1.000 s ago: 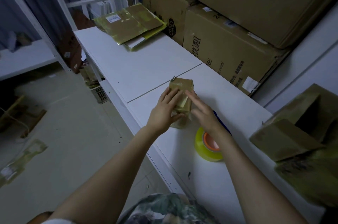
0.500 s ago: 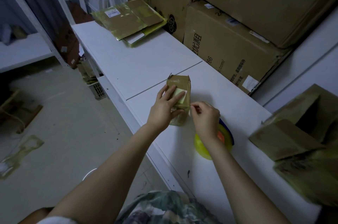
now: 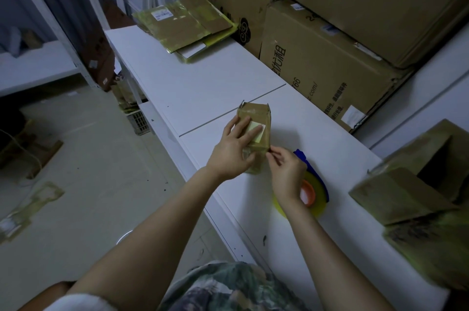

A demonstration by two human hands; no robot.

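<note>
Looks like a packing storeroom: stacked cartons (image 3: pixel 317 61) behind the white surface (image 3: pixel 203 87), flattened boxes (image 3: pixel 185 21) at its far end, tape roll (image 3: pixel 320 199) on it.

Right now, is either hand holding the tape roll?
No: the tape roll lies on the table; the left hand presses the small box, the right hand pinches its edge.

Dim, bluish light fills the room; the white counter (image 3: pixel 203 87) is the brightest surface. A soft shadow falls right of the small box (image 3: pixel 256 112). The wide lens bends the shelf frame (image 3: pixel 63 38) at left, and the torn cardboard (image 3: pixel 406 196) at right is blurred.
</note>
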